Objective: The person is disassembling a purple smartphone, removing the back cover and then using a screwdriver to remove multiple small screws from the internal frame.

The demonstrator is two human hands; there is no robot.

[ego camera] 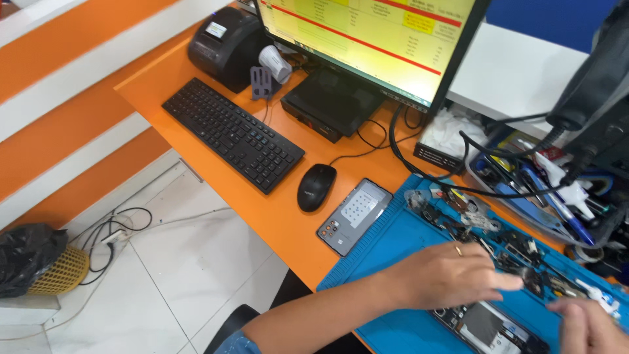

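While the left hand [452, 275] is reaching flat across the blue mat [393, 262], fingers loosely extended and holding nothing visible, its fingertips are pointing toward small dark parts [534, 278] at the mat's 3 o'clock side. Right hand [586, 324] is sitting at the frame's 5 o'clock corner, partly cut off; its grip cannot be told. Opened phone [488, 328], internals showing, is lying on the mat between both hands, just below the left. Phone back cover [354, 216] is lying on the orange bench [216, 177] at the mat's 10 o'clock edge. Black mouse [316, 187], keyboard [232, 134] and monitor [367, 39] are standing farther toward 11 o'clock.
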